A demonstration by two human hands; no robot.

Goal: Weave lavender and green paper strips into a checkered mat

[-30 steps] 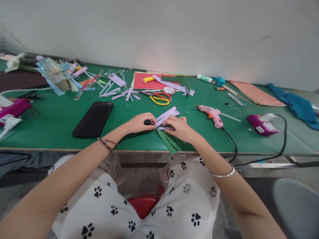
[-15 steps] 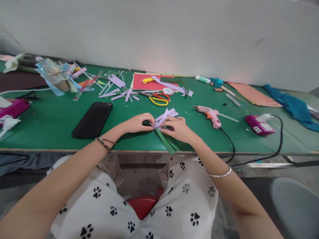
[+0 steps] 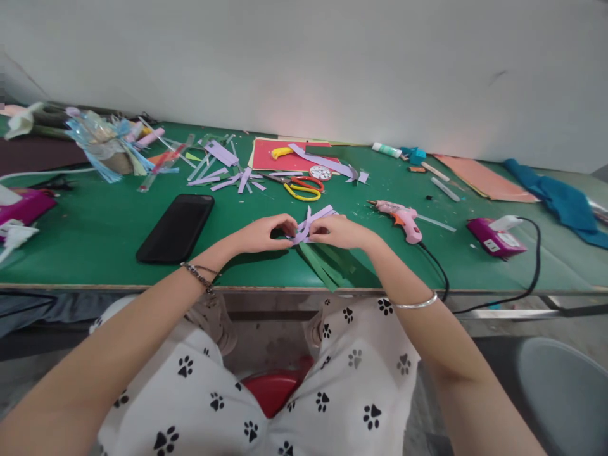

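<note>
Purple paper strips (image 3: 306,223), crossed over one another, lie between my two hands near the table's front edge. My left hand (image 3: 268,234) pinches their left end between thumb and fingers. From the other side, my right hand (image 3: 339,232) grips the strips with its fingertips, curled and partly covering them. Long green paper strips (image 3: 320,265) extend from below the purple ones toward the front edge. Just beyond the hands rest scissors (image 3: 304,189) with red and yellow handles.
A black phone (image 3: 177,229) lies left of my hands. To the right are a pink glue gun (image 3: 399,218) with its cord and a magenta power block (image 3: 494,237). Loose purple strips (image 3: 223,180), a red sheet (image 3: 266,155) and a glue stick (image 3: 386,150) lie farther back.
My right hand's fingers have drawn in from a spread pose to a tighter pinch, uncovering more of the green strips. My left hand stays almost in place.
</note>
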